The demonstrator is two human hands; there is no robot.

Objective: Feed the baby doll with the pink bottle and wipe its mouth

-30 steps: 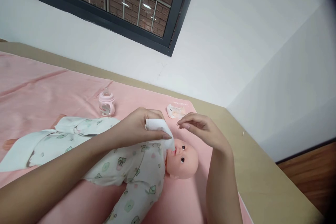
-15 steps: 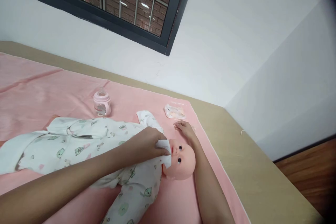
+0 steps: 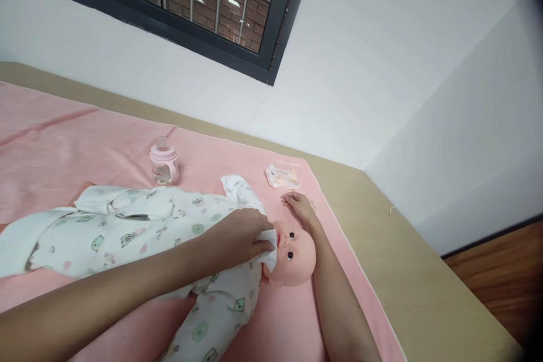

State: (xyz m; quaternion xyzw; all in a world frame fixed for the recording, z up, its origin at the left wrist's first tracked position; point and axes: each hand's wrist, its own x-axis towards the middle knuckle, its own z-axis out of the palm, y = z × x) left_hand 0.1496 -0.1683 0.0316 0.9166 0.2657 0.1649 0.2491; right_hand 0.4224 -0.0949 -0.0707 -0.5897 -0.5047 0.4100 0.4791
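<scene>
A baby doll (image 3: pixel 297 263) lies on its back, dressed in a white printed romper (image 3: pixel 165 237). My left hand (image 3: pixel 244 235) reaches across its chest and pinches a white tissue (image 3: pixel 268 240) against the doll's chin, just below the mouth. Past the top of the doll's head, my right hand (image 3: pixel 299 205) rests on the pink mat (image 3: pixel 288 328), its fingers loosely stretched out and nothing in them. My right forearm lies alongside the crown of the head. Close beyond those fingers sits a small clear plastic packet (image 3: pixel 283 176).
A pink baby bottle (image 3: pixel 163 164) with a handle stands upright on the mat, beyond the doll's body. The mat covers a wooden surface (image 3: pixel 382 243) whose far side meets the white wall (image 3: pixel 203 96). Above is a dark-framed window (image 3: pixel 267 62).
The view has shifted slightly, so everything sits a little higher. My left hand keeps the tissue at the chin, with only a slight shift in its pose. My right hand stays put.
</scene>
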